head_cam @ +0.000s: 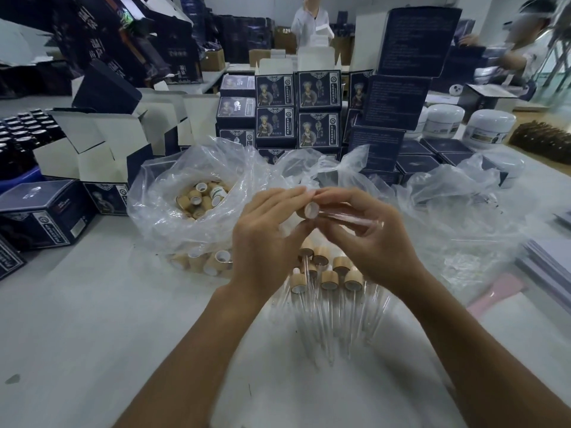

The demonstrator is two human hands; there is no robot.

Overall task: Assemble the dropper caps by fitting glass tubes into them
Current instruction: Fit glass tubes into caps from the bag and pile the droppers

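My left hand [265, 236] grips a wooden dropper cap [309, 210], its white-lined mouth turned to the right. My right hand [364, 236] pinches a clear glass tube [349, 218] whose end sits at the cap's mouth. Both hands are raised above the white table [92, 319]. Under them lie several assembled droppers [329, 281] with wooden caps and glass tubes pointing toward me. A clear plastic bag [197, 193] to the left holds several loose wooden caps [197, 197].
More caps [200, 261] lie under the bag's front. An empty crumpled clear bag [448, 205] sits right. Stacks of dark blue boxes [296, 109] stand behind, white jars [491, 125] at back right, open cartons [102, 140] left. Two people work in the background.
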